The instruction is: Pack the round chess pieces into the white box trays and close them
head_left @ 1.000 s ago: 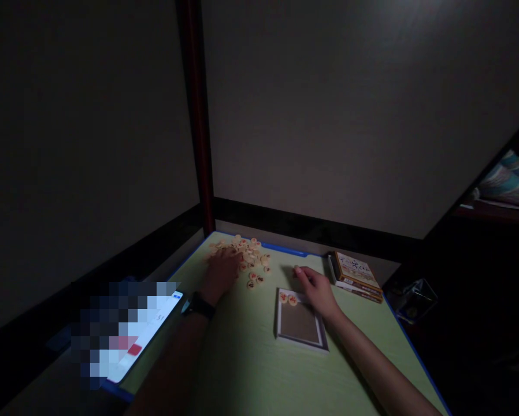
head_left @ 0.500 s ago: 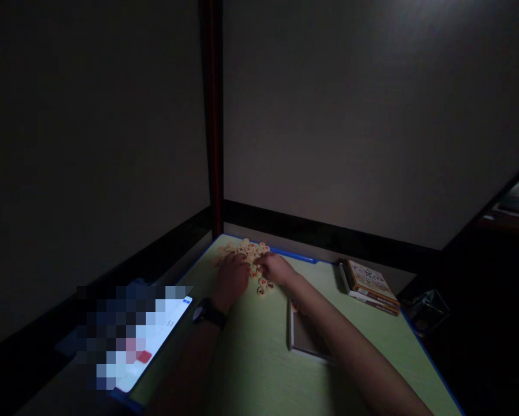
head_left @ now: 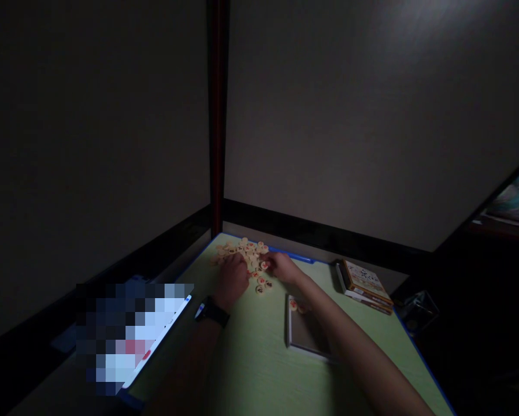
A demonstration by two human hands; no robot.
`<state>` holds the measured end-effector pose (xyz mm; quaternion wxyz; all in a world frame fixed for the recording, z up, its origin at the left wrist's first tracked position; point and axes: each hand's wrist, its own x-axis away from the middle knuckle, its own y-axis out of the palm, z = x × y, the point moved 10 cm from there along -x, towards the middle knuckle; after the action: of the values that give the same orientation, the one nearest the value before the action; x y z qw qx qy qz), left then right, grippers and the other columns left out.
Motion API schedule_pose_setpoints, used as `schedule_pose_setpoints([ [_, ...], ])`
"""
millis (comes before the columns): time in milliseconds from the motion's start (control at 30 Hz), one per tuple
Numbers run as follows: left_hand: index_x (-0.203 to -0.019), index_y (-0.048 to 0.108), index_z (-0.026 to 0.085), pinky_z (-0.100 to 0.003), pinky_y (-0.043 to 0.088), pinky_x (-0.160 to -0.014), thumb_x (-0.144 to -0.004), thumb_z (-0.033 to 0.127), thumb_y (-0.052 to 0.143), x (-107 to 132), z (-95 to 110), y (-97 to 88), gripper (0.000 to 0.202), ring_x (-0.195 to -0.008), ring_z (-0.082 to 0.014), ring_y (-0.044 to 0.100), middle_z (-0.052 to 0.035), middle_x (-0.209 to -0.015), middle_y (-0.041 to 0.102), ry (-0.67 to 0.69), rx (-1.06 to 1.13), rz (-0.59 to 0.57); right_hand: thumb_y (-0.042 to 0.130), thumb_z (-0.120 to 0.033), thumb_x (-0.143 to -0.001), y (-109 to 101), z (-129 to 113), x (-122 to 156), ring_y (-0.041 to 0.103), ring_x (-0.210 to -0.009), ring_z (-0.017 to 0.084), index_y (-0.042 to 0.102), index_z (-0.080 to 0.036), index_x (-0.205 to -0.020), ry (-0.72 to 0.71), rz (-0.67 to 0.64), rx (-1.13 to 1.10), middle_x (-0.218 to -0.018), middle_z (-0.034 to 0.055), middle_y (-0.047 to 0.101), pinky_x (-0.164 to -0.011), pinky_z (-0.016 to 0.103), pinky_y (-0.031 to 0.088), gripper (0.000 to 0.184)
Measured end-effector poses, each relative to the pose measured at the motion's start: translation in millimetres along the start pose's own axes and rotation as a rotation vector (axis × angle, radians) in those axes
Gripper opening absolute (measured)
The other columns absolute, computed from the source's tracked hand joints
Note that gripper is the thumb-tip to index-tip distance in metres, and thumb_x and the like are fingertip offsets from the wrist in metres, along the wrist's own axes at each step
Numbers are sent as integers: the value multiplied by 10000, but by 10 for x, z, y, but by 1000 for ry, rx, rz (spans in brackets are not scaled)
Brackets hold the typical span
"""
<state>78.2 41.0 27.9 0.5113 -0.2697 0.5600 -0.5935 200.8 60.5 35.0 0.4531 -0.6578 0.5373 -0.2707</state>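
Note:
A heap of round, pale Chinese chess pieces [head_left: 251, 252] with red or dark characters lies at the far corner of the green table. My right hand [head_left: 281, 267] pinches a piece with a red mark [head_left: 264, 265] at the heap's right side. Over the front left of the heap rests my left hand [head_left: 234, 276], fingers curled down among the pieces; whatever is under them is hidden. Nearer me is a shallow box [head_left: 305, 335] with a white rim, holding a couple of pieces [head_left: 293, 303] along its far edge. My right forearm covers part of that box.
Stacked books or boxes [head_left: 366, 283] sit at the table's right edge. A lit screen [head_left: 168, 323], partly pixelated, stands at the left edge. A blue strip [head_left: 300, 257] runs along the back edge, close to the wall. Beyond the right edge is a dark bin-like container [head_left: 419, 312].
My right hand has drawn slightly right, and a red-marked piece now shows in its fingers. My left hand stays on the heap. The view has shifted a little.

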Motion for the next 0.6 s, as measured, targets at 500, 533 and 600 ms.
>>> schedule_pose_setpoints([
  [500,-988,636,153,-359,440,-926,-1000,191,325,-55,-297,-348,314,-1020,-239,583,-131,-1030,636,-159,153,239,550,-20,-754,96,-199,132,557,-678,134,692,-143,-683,-96,-123,195,-722,36,673,-667,225,385,201],
  [533,-977,627,156,-355,449,-905,-1005,190,290,-43,-394,-425,340,-997,-236,592,-127,-1008,642,-230,197,301,555,-27,-760,87,-232,125,578,-709,144,702,-141,-707,-97,-109,221,-762,52,688,-687,228,399,193],
  [600,-957,611,169,-345,462,-857,-1000,200,282,5,-550,-530,334,-957,-232,609,-116,-979,651,-363,268,399,564,-46,-777,74,-349,103,620,-796,166,726,-142,-769,-120,-65,240,-862,86,715,-737,237,426,189],
])
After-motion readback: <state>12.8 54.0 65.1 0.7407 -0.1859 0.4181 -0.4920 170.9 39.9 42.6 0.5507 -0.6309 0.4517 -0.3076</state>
